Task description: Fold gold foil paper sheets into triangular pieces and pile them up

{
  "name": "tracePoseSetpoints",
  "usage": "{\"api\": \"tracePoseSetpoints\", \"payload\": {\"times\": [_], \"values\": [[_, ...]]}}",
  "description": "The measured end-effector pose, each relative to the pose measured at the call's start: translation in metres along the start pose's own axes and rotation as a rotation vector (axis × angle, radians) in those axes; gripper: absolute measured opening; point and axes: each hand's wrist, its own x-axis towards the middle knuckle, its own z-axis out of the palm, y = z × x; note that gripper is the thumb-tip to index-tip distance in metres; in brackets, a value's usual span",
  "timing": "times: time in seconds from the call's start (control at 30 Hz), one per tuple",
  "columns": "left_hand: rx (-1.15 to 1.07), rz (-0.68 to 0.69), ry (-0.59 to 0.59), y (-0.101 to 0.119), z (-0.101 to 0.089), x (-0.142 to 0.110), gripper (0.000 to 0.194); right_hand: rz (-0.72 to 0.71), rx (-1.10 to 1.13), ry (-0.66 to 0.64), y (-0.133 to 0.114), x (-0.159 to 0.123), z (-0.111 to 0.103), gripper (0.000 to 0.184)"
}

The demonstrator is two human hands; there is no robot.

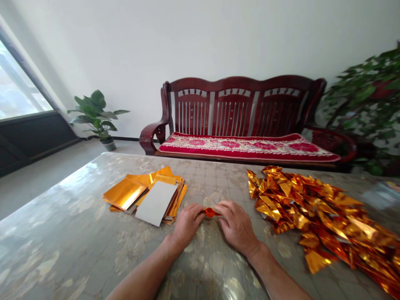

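On the bench (93, 233), head view:
Left hand (186, 225): grip pinched on a small gold foil piece (210, 212), knuckles resting on the surface.
Right hand (236, 225): grip closed on the same piece's other end.
Foil piece: between both hands, mid-bench.
Flat foil sheets (146, 193): stacked left, near.
Folded foil heap (318, 212): right, just beside the right hand.

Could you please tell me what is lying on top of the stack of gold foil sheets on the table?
A sheet with its white side up lies on the stack of gold foil sheets, covering its right part; what lies beneath it is hidden.
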Motion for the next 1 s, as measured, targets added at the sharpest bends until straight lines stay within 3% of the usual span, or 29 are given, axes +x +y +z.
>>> {"api": "tracePoseSetpoints", "payload": {"times": [0.13, 0.3, 0.47, 0.57, 0.73, 1.0], "values": [[0.011, 0.014, -0.004, -0.001, 0.002, -0.001, 0.017, -0.088, -0.011, -0.032, 0.001, 0.002, -0.003, 0.027], [0.046, 0.028, 0.043, -0.003, 0.003, -0.002, 0.031, -0.080, -0.045, -0.062, 0.000, 0.004, -0.004, 0.018], [0.037, 0.174, 0.102, -0.001, -0.004, -0.003, 0.027, -0.071, -0.039, -0.041, 0.001, 0.003, -0.003, 0.018], [0.045, 0.224, 0.098, 0.001, -0.008, -0.004, 0.021, -0.057, -0.010, -0.034, 0.002, 0.002, -0.002, 0.018], [0.120, 0.330, 0.053, 0.001, -0.011, -0.006, 0.028, -0.035, 0.026, -0.013, 0.003, 0.001, 0.000, 0.018], [0.173, 0.291, 0.028, -0.003, -0.007, -0.003, 0.026, -0.021, 0.043, -0.010, 0.003, 0.002, 0.001, 0.019]]}}
